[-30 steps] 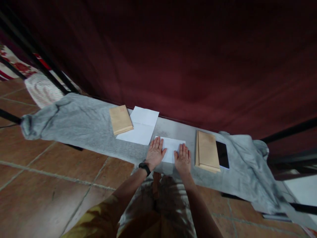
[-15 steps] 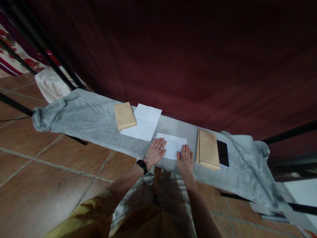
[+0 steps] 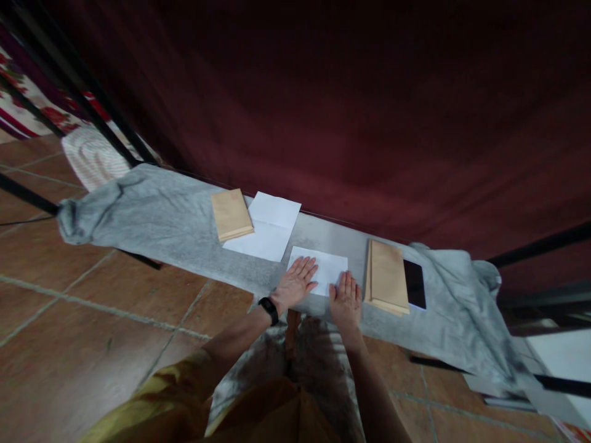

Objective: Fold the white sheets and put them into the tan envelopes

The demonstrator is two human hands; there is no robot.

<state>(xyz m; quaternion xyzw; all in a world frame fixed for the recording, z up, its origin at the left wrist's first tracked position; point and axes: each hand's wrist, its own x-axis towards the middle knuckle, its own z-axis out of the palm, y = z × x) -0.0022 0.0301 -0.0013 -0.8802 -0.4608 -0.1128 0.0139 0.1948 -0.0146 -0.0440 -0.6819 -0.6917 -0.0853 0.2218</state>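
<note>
A small white sheet of paper [image 3: 327, 264], which looks folded, lies on the grey cloth [image 3: 318, 231] in front of me. Flat on its left part rests my left hand [image 3: 297, 284], fingers stretched out and a black band on the wrist. My right hand [image 3: 346, 299] lies over the sheet's lower right corner with straight fingers. Beyond my left hand is a larger white sheet [image 3: 272, 227] with a crease across it. One stack of brown envelopes [image 3: 232, 214] overlaps that sheet's left edge. Another stack of brown envelopes [image 3: 388, 275] sits just right of my right hand.
A dark-screened phone or tablet [image 3: 415, 284] lies partly beside the right envelope stack. Bunched cloth [image 3: 466, 295] covers the bench's right end. A dark red curtain [image 3: 346, 123] hangs behind. Black metal bars [image 3: 28, 194] stand at the left, above a tiled floor [image 3: 115, 351].
My left hand has slid a little to the right across the small white sheet. My right hand has stayed nearly in place at the corner.
</note>
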